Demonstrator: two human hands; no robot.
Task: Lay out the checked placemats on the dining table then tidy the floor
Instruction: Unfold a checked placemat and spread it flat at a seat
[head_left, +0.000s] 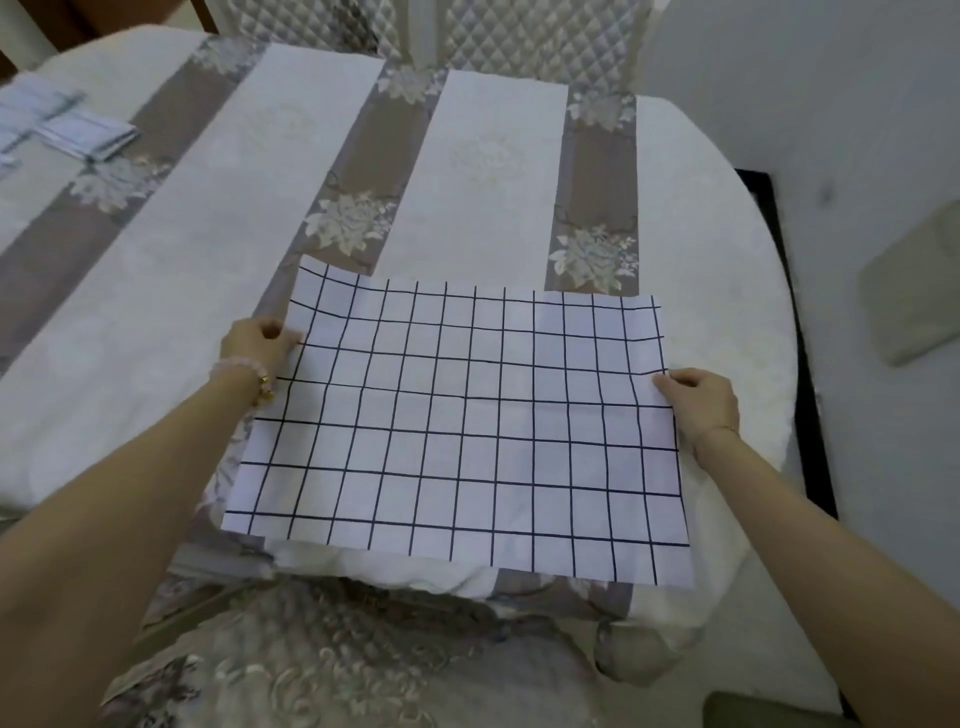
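Placemat step in hand: checked placemat (457, 426) lies flat at the table (727, 260) near edge. My left hand (254, 343) and right hand (698, 397) pinch its side edges, fingers (662, 383) closed on cloth. Next: square it, release.

Both bare arms reach forward and slightly inward. The left hand (257, 340) is curled, fingers pinched closed, with a beaded bracelet (244, 366) at its wrist. The right hand (698, 400) lies farther back, knuckles up, fingertips pinched together, a thin chain (719, 430) around the wrist.
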